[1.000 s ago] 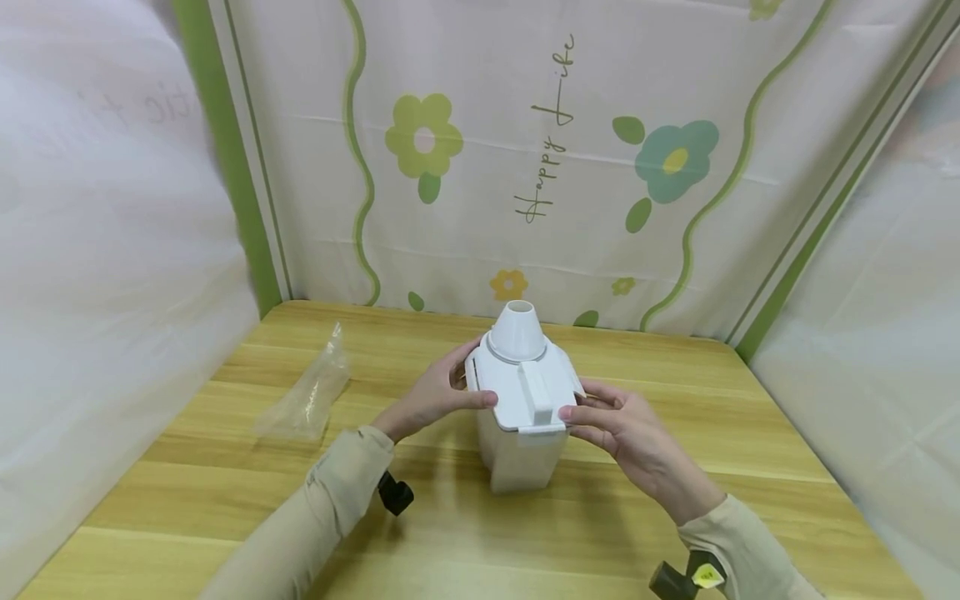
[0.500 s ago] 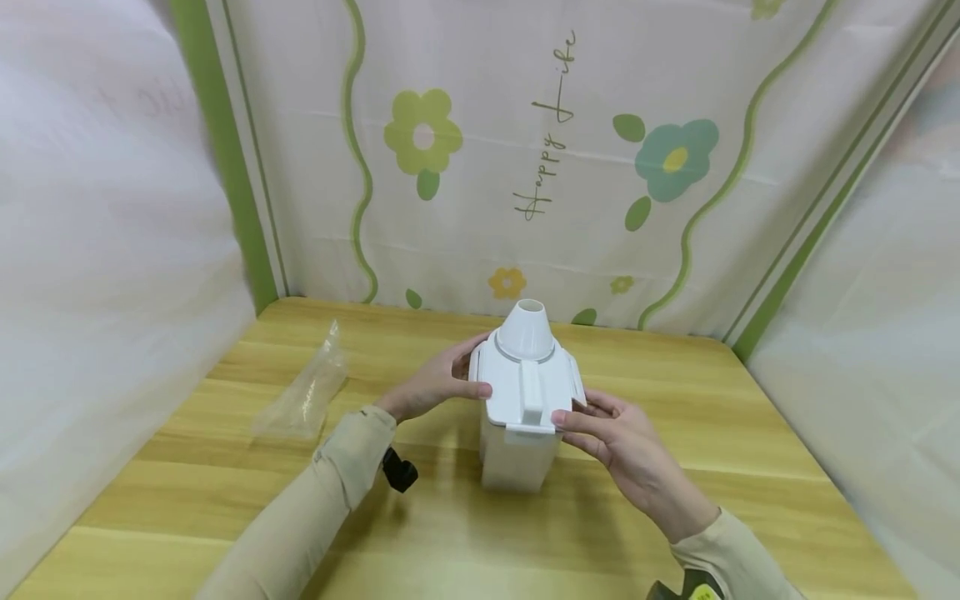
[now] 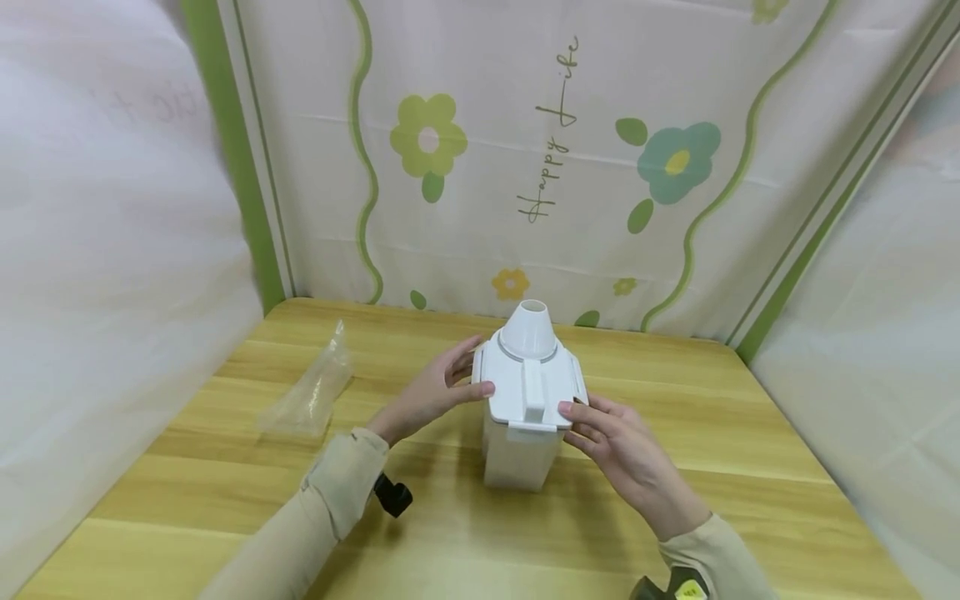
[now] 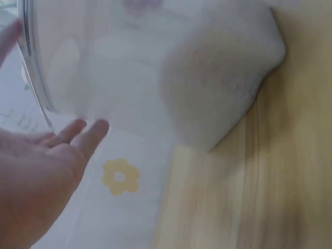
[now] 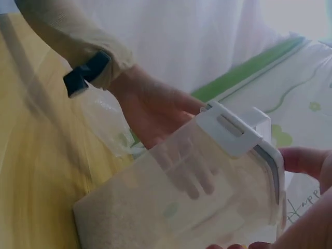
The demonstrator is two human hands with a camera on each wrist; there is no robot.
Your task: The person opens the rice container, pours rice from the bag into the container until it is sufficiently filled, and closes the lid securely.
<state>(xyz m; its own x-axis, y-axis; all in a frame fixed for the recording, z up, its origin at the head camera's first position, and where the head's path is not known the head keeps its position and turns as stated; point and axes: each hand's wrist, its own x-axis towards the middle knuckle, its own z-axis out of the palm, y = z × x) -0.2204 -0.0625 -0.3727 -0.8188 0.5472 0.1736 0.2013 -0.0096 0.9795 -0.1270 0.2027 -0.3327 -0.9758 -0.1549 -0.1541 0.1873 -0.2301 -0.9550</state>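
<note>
A translucent storage container (image 3: 521,458) stands upright on the table, capped by a white lid (image 3: 506,392) with a raised handle and a cone-shaped spout (image 3: 528,333). Pale, grain-like contents (image 5: 111,223) show through its lower wall. My left hand (image 3: 438,387) holds the left side: thumb on the lid's edge, other fingers spread along the wall, seen through the plastic in the right wrist view. At the front right corner my right hand (image 3: 626,446) has its thumb on the lid and fingertips (image 5: 233,247) against the side. A white latch (image 5: 231,129) sits at the rim.
A crumpled clear plastic bag (image 3: 311,396) lies on the wooden table (image 3: 187,500) to the left. Behind the table hangs a flower-printed curtain (image 3: 480,217), with pale fabric at both sides. Black camera mounts (image 3: 392,495) hang from the wrists.
The container has turned slightly and its spout has shifted a little right, both hands staying at its sides. Over the last half second it has hardly moved.
</note>
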